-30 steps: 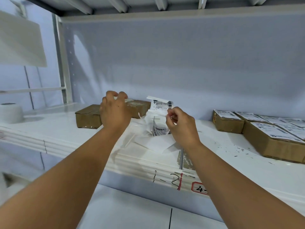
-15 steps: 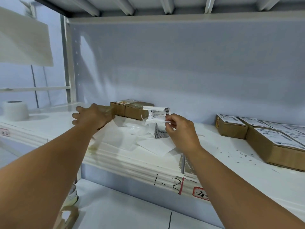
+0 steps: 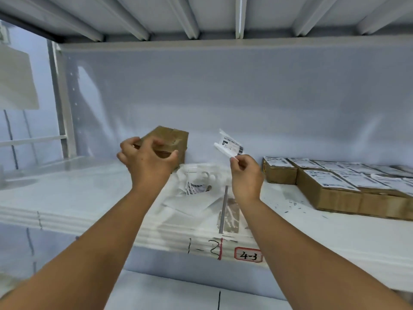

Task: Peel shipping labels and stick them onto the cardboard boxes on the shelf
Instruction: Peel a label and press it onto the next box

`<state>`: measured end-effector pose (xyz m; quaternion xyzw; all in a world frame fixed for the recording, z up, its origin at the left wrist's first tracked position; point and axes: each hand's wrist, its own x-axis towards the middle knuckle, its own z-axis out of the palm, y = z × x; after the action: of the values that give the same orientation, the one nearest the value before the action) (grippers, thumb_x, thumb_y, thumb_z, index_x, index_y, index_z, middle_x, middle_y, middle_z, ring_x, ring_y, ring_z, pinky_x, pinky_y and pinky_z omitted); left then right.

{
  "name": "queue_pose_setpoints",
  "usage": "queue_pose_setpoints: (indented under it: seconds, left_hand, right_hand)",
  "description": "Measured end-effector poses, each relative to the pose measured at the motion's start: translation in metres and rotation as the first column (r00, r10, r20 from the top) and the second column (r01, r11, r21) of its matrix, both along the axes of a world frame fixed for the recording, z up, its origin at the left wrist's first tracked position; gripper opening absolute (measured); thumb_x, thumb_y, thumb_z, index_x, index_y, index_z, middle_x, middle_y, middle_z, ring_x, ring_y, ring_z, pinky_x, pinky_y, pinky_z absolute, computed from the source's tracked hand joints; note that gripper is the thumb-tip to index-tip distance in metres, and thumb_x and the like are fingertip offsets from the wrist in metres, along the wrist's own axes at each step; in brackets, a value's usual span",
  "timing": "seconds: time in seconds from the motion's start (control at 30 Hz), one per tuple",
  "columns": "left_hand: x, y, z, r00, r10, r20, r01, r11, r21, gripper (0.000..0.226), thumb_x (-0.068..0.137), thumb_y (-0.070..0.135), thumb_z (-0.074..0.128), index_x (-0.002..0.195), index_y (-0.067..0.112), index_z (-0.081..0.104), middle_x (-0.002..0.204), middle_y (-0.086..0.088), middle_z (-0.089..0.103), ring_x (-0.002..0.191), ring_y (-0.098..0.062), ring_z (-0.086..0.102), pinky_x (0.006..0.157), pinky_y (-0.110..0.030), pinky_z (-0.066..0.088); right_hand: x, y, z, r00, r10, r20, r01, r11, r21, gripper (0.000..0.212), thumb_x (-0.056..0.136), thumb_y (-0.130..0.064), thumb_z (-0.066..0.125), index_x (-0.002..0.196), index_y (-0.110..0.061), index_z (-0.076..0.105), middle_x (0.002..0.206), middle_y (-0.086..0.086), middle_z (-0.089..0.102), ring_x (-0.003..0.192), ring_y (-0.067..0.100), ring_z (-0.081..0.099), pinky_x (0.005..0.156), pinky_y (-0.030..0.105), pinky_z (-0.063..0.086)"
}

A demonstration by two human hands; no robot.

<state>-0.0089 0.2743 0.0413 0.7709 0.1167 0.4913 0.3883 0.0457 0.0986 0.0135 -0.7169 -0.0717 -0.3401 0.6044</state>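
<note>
**Shelf bay at tag "4-3": one box in hand, one label in hand**

You stand before a white shelf [image 3: 67,198] with a pale grey back panel [image 3: 245,97] and the ribbed underside of the next level [image 3: 201,16] overhead. A white upright post [image 3: 64,104] closes the bay far left of the tag. The red-bordered tag "4-3" [image 3: 248,255] sits on the shelf's front edge, with a handwritten "1-2" [image 3: 203,248] just left of it.

Directly above the tag, your right hand [image 3: 245,175] pinches the lower corner of a shipping label [image 3: 229,145] between thumb and forefinger; the label stands up, curled, print towards you.

Above and left of the tag, your left hand [image 3: 147,163] has its fingers curled round a plain cardboard box [image 3: 172,139], tilted; whether its lower corner touches the shelf cannot be told.

Between tag and box lies a loose pile of white backing papers [image 3: 196,186]. Above and right of the tag, labelled boxes [image 3: 335,193] sit in a row, touching, with small paper scraps [image 3: 290,203] on the surface beside them.
</note>
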Motion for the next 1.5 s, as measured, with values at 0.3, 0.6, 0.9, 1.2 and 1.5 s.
queue_pose_setpoints:
  seconds: [0.3, 0.6, 0.9, 1.2, 1.5]
  left_hand:
    - [-0.036, -0.138, -0.02, 0.926, -0.369, -0.076, 0.37, 0.929, 0.0, 0.031, 0.069, 0.041, 0.076, 0.092, 0.029, 0.06, 0.125, 0.001, 0.03, 0.119, -0.016, 0.022, 0.087, -0.016, 0.025]
    - [-0.057, -0.204, -0.043, 0.909, -0.333, -0.251, 0.353, 0.935, 0.042, 0.043, 0.061, 0.055, 0.077, 0.09, 0.03, 0.057, 0.106, 0.004, 0.027, 0.109, -0.018, 0.027, 0.084, -0.025, 0.039]
    - [-0.072, -0.213, -0.032, 0.901, -0.424, -0.094, 0.428, 0.903, 0.03, 0.036, 0.075, 0.054, 0.067, 0.099, 0.026, 0.064, 0.108, 0.005, 0.033, 0.113, -0.017, 0.033, 0.088, -0.02, 0.028]
    - [-0.079, -0.223, 0.001, 0.607, -0.777, 0.167, 0.68, 0.399, -0.616, 0.017, 0.089, 0.023, 0.063, 0.081, 0.008, 0.064, 0.082, -0.009, 0.07, 0.07, -0.014, 0.068, 0.067, -0.023, 0.056]
    - [-0.077, -0.224, -0.007, 0.612, -0.78, 0.128, 0.639, 0.393, -0.662, 0.021, 0.095, 0.01, 0.051, 0.076, 0.014, 0.058, 0.074, -0.002, 0.062, 0.064, -0.012, 0.057, 0.052, -0.02, 0.047]
  right_hand:
    - [-0.048, -0.085, 0.01, 0.987, -0.163, 0.01, 0.161, 0.982, 0.094, 0.007, 0.091, -0.018, 0.057, 0.087, -0.023, 0.061, 0.077, -0.011, 0.061, 0.076, 0.008, 0.058, 0.063, 0.017, 0.039]
    - [-0.08, -0.141, -0.001, 0.993, -0.12, 0.002, 0.12, 0.991, -0.056, 0.01, 0.087, -0.015, 0.06, 0.081, -0.021, 0.062, 0.072, -0.012, 0.062, 0.073, 0.006, 0.059, 0.071, 0.024, 0.044]
    - [-0.103, -0.16, -0.007, 0.999, -0.046, -0.006, 0.046, 0.999, 0.008, 0.028, 0.088, -0.039, 0.054, 0.07, -0.02, 0.063, 0.064, 0.002, 0.059, 0.067, 0.027, 0.057, 0.071, 0.046, 0.052]
    - [-0.122, -0.153, 0.004, 0.998, 0.064, 0.021, -0.065, 0.996, 0.067, 0.007, 0.085, -0.017, 0.065, 0.081, -0.018, 0.071, 0.064, -0.013, 0.062, 0.06, 0.003, 0.053, 0.061, 0.024, 0.043]
    - [-0.126, -0.155, 0.009, 0.985, 0.168, -0.024, -0.15, 0.931, 0.333, 0.016, 0.09, -0.008, 0.058, 0.077, -0.015, 0.063, 0.066, 0.001, 0.061, 0.056, 0.011, 0.056, 0.053, 0.022, 0.046]
